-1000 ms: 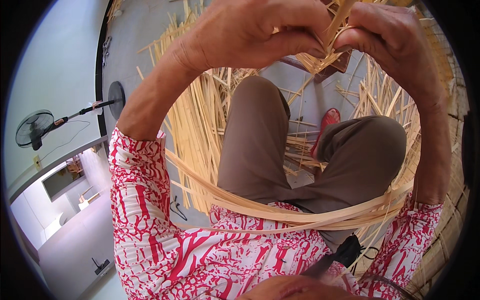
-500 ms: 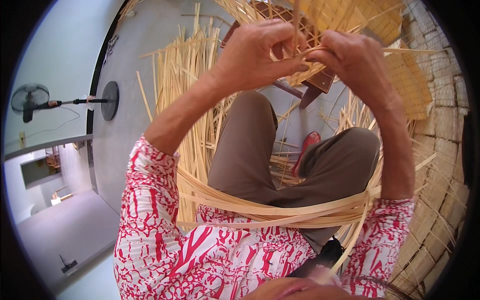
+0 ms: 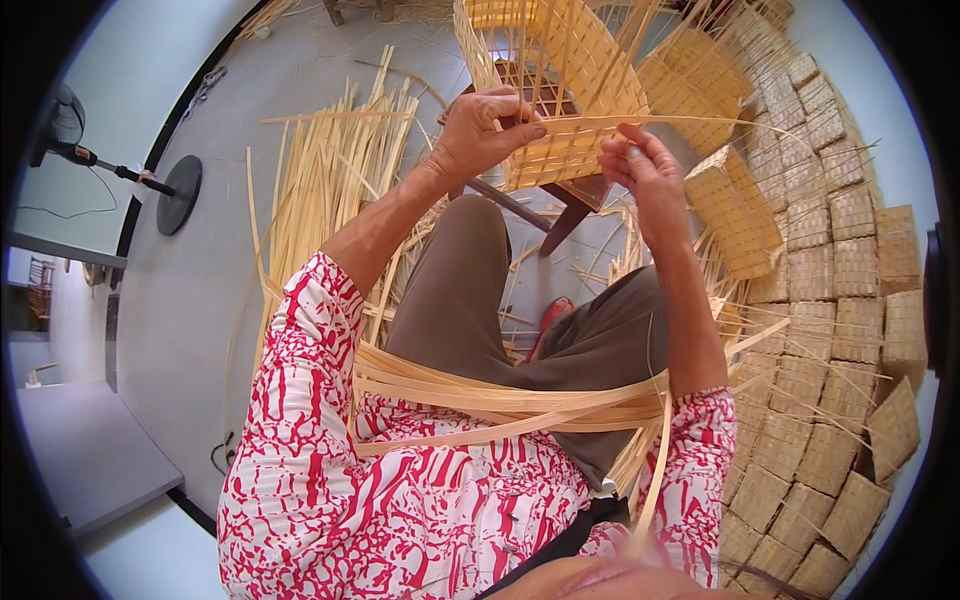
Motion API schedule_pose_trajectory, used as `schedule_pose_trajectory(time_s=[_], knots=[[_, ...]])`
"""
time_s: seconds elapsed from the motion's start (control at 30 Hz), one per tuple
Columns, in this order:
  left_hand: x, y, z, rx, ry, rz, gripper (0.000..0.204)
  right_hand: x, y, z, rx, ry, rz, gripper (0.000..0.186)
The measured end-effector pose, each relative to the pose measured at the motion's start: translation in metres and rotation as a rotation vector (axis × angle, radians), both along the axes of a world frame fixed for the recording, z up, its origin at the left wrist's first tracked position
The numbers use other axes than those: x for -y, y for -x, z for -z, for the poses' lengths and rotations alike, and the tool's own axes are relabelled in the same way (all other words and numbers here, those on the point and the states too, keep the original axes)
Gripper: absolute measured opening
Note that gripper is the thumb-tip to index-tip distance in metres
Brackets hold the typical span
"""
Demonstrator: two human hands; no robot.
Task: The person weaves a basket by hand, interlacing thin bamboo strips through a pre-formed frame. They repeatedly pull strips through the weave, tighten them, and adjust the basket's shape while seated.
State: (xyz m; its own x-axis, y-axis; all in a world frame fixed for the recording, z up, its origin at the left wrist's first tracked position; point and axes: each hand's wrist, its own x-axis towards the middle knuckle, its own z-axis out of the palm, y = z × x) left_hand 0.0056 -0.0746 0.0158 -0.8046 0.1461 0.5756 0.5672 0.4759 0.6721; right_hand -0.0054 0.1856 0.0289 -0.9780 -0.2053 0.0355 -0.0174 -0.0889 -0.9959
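A partly woven bamboo basket [image 3: 610,80] with upright loose strips rests on a dark wooden stool [image 3: 565,215] in front of my knees. My left hand [image 3: 480,130] pinches the basket's near edge at its left, thumb lying along the woven band. A long thin strip [image 3: 700,119] runs from that edge out to the right. My right hand [image 3: 648,170] has thumb and forefinger together on this strip at the basket's right corner, other fingers curled. A bundle of pale flat strips [image 3: 470,395] lies across my lap.
Loose strips [image 3: 320,170] cover the floor left of my legs. Stacked woven pieces [image 3: 830,320] fill the right side, near larger woven baskets [image 3: 730,215]. A standing fan [image 3: 180,195] is at the left wall, above a doorway [image 3: 70,320] in the picture.
More of the basket has come into view. My right hand has moved from beside my left hand out toward the corner along the strip, its fingers now raised at the edge.
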Motion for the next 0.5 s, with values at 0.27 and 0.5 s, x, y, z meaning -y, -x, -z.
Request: schedule_pose_trajectory(time_s=[0.27,0.5], knots=[[-0.001,-0.003,-0.001,-0.014,-0.138,0.056,0.015,0.0,0.033,-0.011,0.37,0.936,0.113,0.021],[-0.01,-0.002,-0.001,-0.104,-0.201,0.037,0.016,-0.002,0.043,-0.024,0.165,0.837,-0.518,0.028]])
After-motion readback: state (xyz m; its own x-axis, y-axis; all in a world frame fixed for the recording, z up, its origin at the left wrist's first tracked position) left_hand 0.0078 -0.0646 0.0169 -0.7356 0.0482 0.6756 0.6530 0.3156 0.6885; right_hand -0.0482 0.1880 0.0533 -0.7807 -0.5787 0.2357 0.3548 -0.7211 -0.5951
